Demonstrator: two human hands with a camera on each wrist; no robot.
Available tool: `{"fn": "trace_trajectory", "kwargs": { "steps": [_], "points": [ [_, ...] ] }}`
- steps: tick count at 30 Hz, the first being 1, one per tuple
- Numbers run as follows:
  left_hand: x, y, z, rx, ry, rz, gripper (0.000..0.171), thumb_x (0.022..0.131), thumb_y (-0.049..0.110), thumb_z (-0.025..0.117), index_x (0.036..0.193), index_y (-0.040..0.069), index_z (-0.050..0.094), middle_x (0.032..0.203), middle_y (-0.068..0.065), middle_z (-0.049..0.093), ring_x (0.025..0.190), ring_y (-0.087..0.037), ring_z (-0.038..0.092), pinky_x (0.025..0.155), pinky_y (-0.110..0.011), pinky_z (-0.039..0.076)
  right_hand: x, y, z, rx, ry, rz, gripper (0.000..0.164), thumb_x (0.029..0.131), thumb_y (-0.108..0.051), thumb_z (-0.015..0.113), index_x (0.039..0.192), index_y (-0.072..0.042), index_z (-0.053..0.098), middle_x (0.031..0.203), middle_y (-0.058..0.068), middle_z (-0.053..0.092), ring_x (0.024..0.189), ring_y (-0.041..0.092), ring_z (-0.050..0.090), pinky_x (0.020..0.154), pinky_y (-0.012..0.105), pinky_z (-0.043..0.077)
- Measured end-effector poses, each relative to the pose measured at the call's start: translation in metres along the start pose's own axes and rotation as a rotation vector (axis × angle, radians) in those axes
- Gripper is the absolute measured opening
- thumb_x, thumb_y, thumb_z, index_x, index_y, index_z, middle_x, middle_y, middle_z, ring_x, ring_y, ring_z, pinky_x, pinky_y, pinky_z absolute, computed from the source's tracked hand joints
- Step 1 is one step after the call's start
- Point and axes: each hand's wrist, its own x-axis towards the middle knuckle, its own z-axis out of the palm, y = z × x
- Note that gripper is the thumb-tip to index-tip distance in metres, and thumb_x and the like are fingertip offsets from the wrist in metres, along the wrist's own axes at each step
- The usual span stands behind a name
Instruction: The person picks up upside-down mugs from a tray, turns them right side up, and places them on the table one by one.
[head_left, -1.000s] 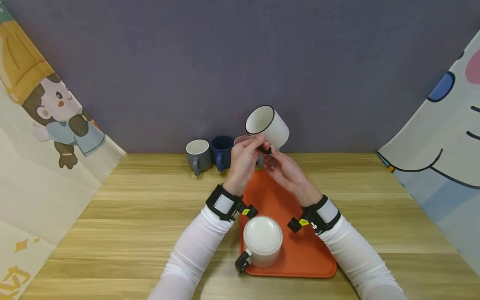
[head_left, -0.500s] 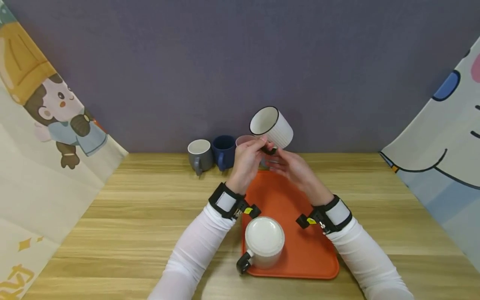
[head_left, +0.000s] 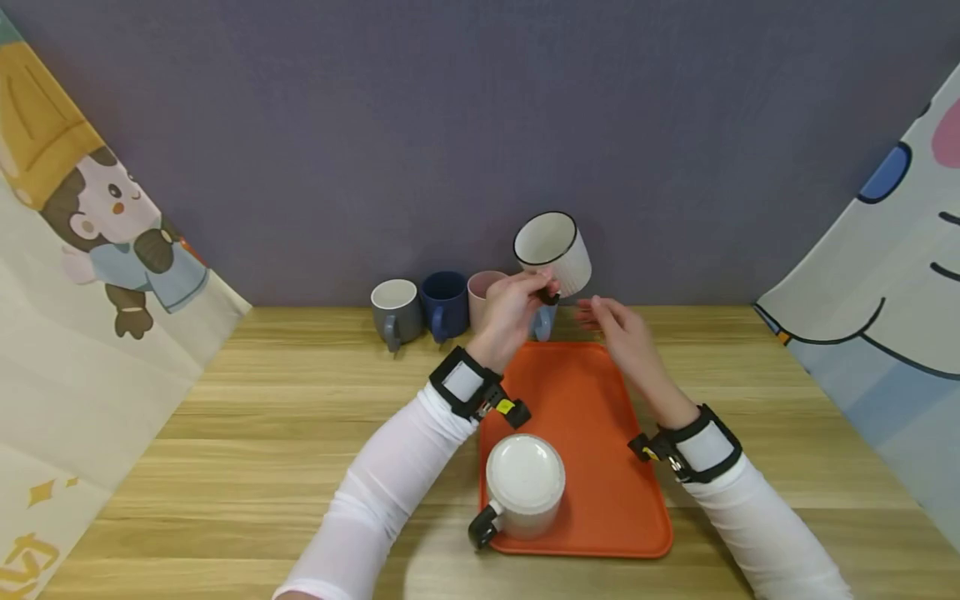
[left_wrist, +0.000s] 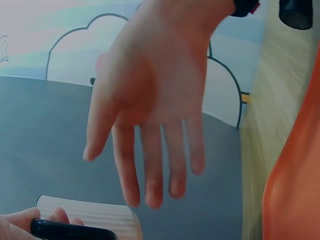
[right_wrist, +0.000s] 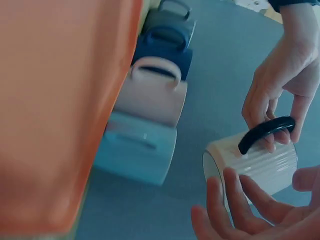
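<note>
My left hand [head_left: 506,318] pinches the black handle [right_wrist: 267,132] of a white ribbed mug [head_left: 558,254] with a dark rim. The mug is held in the air in front of the grey-blue backdrop, tilted with its mouth toward the upper left. My right hand [head_left: 628,342] is apart from the mug, to its lower right, with nothing in it. In the left wrist view, the right hand [left_wrist: 155,95] has its fingers straight and spread. A second white mug [head_left: 525,479] with a black handle stands upside down on the orange tray [head_left: 600,433].
Along the backdrop on the wooden table stand a grey mug [head_left: 397,312], a dark blue mug [head_left: 444,302], a pink mug [head_left: 480,300] and a light blue mug [head_left: 545,321], partly hidden by the left hand. The right wrist view shows this row beside the tray [right_wrist: 60,100].
My right hand has come away from the mug's handle and moved right. The left hand has carried the ribbed mug slightly to the right. The upside-down mug has stayed on the tray.
</note>
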Motion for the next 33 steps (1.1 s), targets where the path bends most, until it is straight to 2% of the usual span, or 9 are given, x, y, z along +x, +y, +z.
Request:
{"fn": "trace_trajectory", "kwargs": {
  "steps": [5, 8, 10, 13, 18, 22, 25, 33],
  "points": [
    [0.006, -0.005, 0.007, 0.028, 0.007, -0.049, 0.015, 0.090, -0.001, 0.059, 0.077, 0.005, 0.065, 0.072, -0.002, 0.062, 0.068, -0.015, 0.061, 0.086, -0.035, 0.050, -0.008, 0.011, -0.012, -0.286, 0.178, -0.131, 0.043, 0.101, -0.035, 0.044, 0.121, -0.001, 0.060, 0.112, 0.021, 0.065, 0.103, 0.035, 0.060, 0.090, 0.048, 0.044],
    [0.008, -0.007, 0.011, 0.062, -0.003, -0.075, 0.014, 0.090, 0.002, 0.060, 0.078, 0.005, 0.065, 0.072, -0.003, 0.062, 0.071, -0.016, 0.060, 0.093, -0.039, 0.047, -0.012, 0.020, -0.018, -0.406, 0.229, -0.190, 0.042, 0.100, -0.033, 0.047, 0.122, 0.000, 0.059, 0.113, 0.022, 0.063, 0.105, 0.038, 0.058, 0.090, 0.053, 0.043],
    [0.009, -0.009, 0.013, 0.102, -0.009, -0.089, 0.013, 0.091, 0.003, 0.060, 0.079, 0.005, 0.066, 0.073, -0.002, 0.062, 0.073, -0.016, 0.060, 0.092, -0.038, 0.046, -0.015, 0.025, -0.021, -0.458, 0.234, -0.213, 0.043, 0.099, -0.032, 0.048, 0.124, 0.002, 0.057, 0.116, 0.024, 0.061, 0.107, 0.041, 0.055, 0.092, 0.055, 0.041],
    [0.012, -0.013, 0.016, 0.125, -0.016, -0.091, 0.015, 0.091, 0.002, 0.059, 0.078, 0.004, 0.065, 0.073, -0.003, 0.062, 0.074, -0.017, 0.058, 0.083, -0.033, 0.046, -0.020, 0.032, -0.023, -0.518, 0.228, -0.214, 0.043, 0.098, -0.029, 0.050, 0.125, 0.004, 0.055, 0.118, 0.027, 0.058, 0.111, 0.045, 0.051, 0.093, 0.058, 0.039],
    [0.017, -0.023, 0.021, 0.092, 0.004, -0.086, 0.020, 0.089, -0.004, 0.058, 0.071, 0.003, 0.062, 0.068, -0.004, 0.060, 0.069, -0.018, 0.055, 0.070, -0.030, 0.042, -0.028, 0.042, -0.027, -0.594, 0.189, -0.207, 0.043, 0.096, -0.025, 0.055, 0.128, 0.004, 0.052, 0.120, 0.032, 0.054, 0.112, 0.050, 0.048, 0.093, 0.062, 0.038],
    [0.021, -0.033, 0.025, 0.092, 0.057, -0.121, 0.018, 0.088, -0.003, 0.060, 0.071, 0.005, 0.063, 0.067, -0.003, 0.061, 0.065, -0.015, 0.057, 0.069, -0.028, 0.045, -0.035, 0.049, -0.031, -0.630, 0.162, -0.235, 0.043, 0.093, -0.021, 0.059, 0.127, 0.006, 0.052, 0.118, 0.033, 0.054, 0.110, 0.051, 0.048, 0.092, 0.062, 0.038],
    [0.024, -0.039, 0.027, 0.097, 0.083, -0.135, 0.012, 0.086, -0.003, 0.063, 0.075, 0.001, 0.065, 0.067, -0.003, 0.062, 0.064, -0.014, 0.059, 0.070, -0.028, 0.047, -0.040, 0.055, -0.034, -0.649, 0.155, -0.246, 0.043, 0.093, -0.021, 0.060, 0.126, 0.007, 0.053, 0.117, 0.033, 0.055, 0.109, 0.052, 0.048, 0.092, 0.062, 0.038],
    [0.032, -0.054, 0.029, 0.175, 0.087, -0.176, 0.009, 0.085, 0.003, 0.066, 0.077, 0.001, 0.068, 0.069, -0.002, 0.063, 0.067, -0.015, 0.060, 0.078, -0.030, 0.049, -0.055, 0.067, -0.049, -0.699, 0.145, -0.228, 0.046, 0.093, -0.024, 0.060, 0.126, 0.008, 0.052, 0.119, 0.035, 0.053, 0.109, 0.054, 0.046, 0.092, 0.063, 0.036]
  ]
}}
